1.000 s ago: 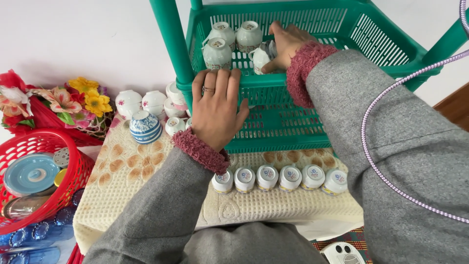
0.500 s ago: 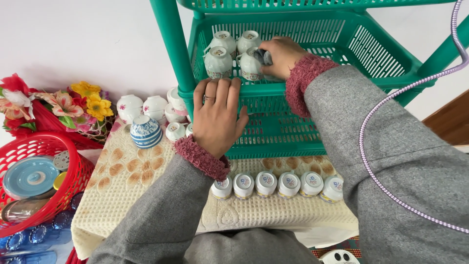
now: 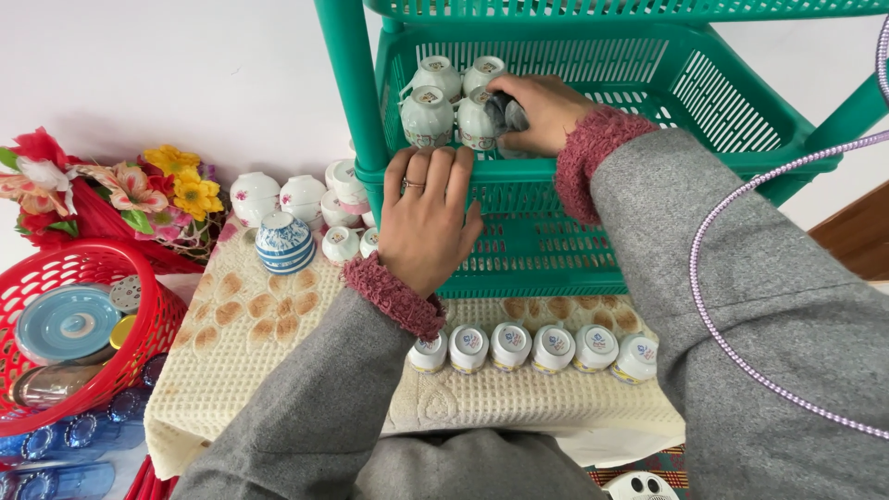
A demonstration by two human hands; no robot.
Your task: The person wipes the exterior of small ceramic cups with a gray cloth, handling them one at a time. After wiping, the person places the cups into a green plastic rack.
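1. Head view: right hand (image 3: 542,109), upper centre of the frame, is curled around a small pale ceramic cup (image 3: 511,118) lying on the green slotted plastic rack shelf (image 3: 704,93).
2. That cup touches the upturned pale cups (image 3: 428,116) clustered at the shelf's left end.
3. Left hand (image 3: 428,218), centre, lies flat with fingers together on the shelf's front rim, holding nothing.
4. Row of upturned white cups (image 3: 532,347) sits on the cream waffle-weave cloth (image 3: 241,343), lower centre.
5. Red plastic basket (image 3: 139,356) at lower left.

home | teacups (image 3: 532,346) on cloth, green rack (image 3: 593,199), fake flowers (image 3: 139,190)
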